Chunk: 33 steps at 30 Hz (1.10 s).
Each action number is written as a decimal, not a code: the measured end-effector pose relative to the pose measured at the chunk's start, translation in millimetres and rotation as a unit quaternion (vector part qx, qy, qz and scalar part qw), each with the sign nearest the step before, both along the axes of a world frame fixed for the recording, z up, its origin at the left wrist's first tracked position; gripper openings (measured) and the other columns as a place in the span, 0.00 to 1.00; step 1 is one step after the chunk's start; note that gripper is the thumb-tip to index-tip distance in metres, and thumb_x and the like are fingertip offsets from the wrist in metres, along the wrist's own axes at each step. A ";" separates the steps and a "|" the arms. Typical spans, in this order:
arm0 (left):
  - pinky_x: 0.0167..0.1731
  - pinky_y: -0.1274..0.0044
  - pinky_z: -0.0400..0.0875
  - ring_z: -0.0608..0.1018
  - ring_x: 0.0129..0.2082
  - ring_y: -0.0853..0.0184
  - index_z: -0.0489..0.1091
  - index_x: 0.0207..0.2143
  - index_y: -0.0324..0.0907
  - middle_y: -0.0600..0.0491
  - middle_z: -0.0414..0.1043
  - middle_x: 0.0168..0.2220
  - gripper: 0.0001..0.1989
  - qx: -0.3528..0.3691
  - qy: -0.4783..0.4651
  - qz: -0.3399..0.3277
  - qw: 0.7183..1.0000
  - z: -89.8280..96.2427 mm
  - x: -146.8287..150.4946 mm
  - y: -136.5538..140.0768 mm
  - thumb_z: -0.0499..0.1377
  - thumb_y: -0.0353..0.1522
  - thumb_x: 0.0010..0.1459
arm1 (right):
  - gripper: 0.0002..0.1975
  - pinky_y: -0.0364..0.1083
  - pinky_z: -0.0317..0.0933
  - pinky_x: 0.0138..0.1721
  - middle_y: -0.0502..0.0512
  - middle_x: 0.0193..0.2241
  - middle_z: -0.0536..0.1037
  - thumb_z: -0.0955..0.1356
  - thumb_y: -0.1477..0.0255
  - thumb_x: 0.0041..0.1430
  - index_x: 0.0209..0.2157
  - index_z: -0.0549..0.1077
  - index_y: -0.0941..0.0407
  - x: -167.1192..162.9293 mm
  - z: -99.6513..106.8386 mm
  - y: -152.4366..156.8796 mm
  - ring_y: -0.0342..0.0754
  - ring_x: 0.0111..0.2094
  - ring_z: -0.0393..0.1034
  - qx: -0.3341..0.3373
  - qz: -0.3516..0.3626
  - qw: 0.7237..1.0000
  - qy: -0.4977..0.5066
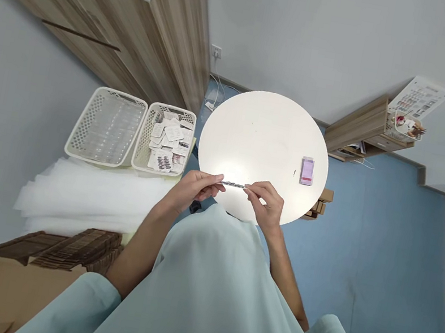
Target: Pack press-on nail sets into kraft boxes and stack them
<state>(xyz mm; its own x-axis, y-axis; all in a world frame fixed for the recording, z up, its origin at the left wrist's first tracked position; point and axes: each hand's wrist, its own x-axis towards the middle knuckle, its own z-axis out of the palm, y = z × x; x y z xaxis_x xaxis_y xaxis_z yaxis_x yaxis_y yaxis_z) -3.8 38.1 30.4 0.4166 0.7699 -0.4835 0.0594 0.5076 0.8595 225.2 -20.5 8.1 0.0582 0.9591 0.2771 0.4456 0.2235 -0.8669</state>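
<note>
A: Where's the thin dark-patterned strip (233, 184)?
B: Just below the frame's centre, seen nearly edge-on in front of the near part of the round white table (266, 134). The left hand (197, 190) pinches one end between thumb and fingers; the right hand (267, 203) pinches the other.
A: Advice for handling it?
B: I'd keep the pinch light and both ends level; it looks thin enough to bend.
A: Anything in the way?
B: The pale shirt (208, 267) bulges up near the hands and could brush them. The purple packet (307, 171), right of centre, sits well apart.
A: And left of centre?
B: Two white baskets side by side: one (143, 138) holding printed cards (173, 134), the other (83, 122) clear plastic pieces (114, 127).
</note>
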 end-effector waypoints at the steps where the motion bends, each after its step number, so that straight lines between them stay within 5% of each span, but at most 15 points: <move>1: 0.23 0.74 0.61 0.59 0.18 0.72 0.74 0.18 0.43 0.54 0.62 0.16 0.29 0.008 -0.002 0.001 1.000 0.5 0.0 -0.9 0.68 0.57 0.55 | 0.11 0.50 0.73 0.31 0.55 0.37 0.81 0.71 0.61 0.73 0.42 0.86 0.49 0.9 -0.4 -0.4 0.47 0.31 0.76 -0.001 0.002 1.000 0.006; 9: 0.23 0.76 0.60 0.64 0.21 0.72 0.82 0.31 0.42 0.55 0.70 0.21 0.20 0.128 0.049 0.056 0.989 5.1 4.2 -10.0 0.70 0.51 0.56 | 0.21 0.48 0.75 0.32 0.55 0.43 0.83 0.71 0.52 0.69 0.55 0.82 0.49 1.6 7.7 3.6 0.46 0.31 0.79 -0.143 -0.017 0.979 0.143; 15: 0.25 0.77 0.64 0.67 0.23 0.71 0.79 0.29 0.42 0.53 0.75 0.26 0.19 0.174 0.051 0.060 0.982 -1.5 11.8 -15.9 0.68 0.49 0.59 | 0.19 0.48 0.73 0.33 0.53 0.33 0.83 0.78 0.51 0.59 0.38 0.82 0.52 -3.7 15.7 18.7 0.48 0.32 0.76 -0.191 -0.061 0.954 0.223; 20: 0.31 0.75 0.71 0.73 0.27 0.68 0.79 0.32 0.43 0.53 0.75 0.28 0.20 0.143 0.024 0.037 0.989 -7.8 10.1 -17.3 0.68 0.50 0.61 | 0.17 0.52 0.74 0.46 0.53 0.35 0.84 0.79 0.52 0.59 0.36 0.82 0.51 -0.1 20.0 23.0 0.51 0.40 0.78 -0.174 -0.041 0.955 0.237; 23: 0.41 0.71 0.77 0.81 0.37 0.63 0.80 0.41 0.43 0.49 0.81 0.37 0.22 0.089 -0.064 -0.008 0.994 -11.1 11.2 -19.6 0.69 0.52 0.61 | 0.18 0.54 0.74 0.50 0.54 0.38 0.85 0.79 0.51 0.59 0.36 0.83 0.51 2.2 20.6 22.0 0.53 0.43 0.79 -0.187 -0.019 0.949 0.252; 28: 0.54 0.60 0.76 0.82 0.55 0.47 0.78 0.57 0.42 0.37 0.82 0.52 0.38 0.005 -0.219 -0.058 0.974 -19.1 23.6 -25.6 0.73 0.57 0.54 | 0.20 0.55 0.75 0.51 0.56 0.44 0.86 0.78 0.48 0.58 0.35 0.83 0.50 0.9 19.5 22.8 0.55 0.46 0.80 -0.215 0.000 0.941 0.262; 33: 0.60 0.58 0.74 0.80 0.60 0.46 0.78 0.58 0.43 0.38 0.81 0.58 0.36 0.010 -0.132 0.026 0.991 -21.1 34.9 -25.8 0.78 0.49 0.50 | 0.18 0.54 0.73 0.54 0.55 0.43 0.85 0.77 0.51 0.61 0.42 0.83 0.50 -2.1 17.6 24.6 0.54 0.48 0.80 -0.176 -0.050 0.959 0.217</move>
<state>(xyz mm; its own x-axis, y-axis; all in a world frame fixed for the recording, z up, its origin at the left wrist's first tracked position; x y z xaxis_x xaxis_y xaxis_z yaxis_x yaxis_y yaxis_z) 31.1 12.2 9.2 0.4849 0.8026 -0.3474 -0.1943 0.4861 0.8520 223.1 4.1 25.7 0.1907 0.9724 -0.1344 0.0297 -0.1425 -0.9893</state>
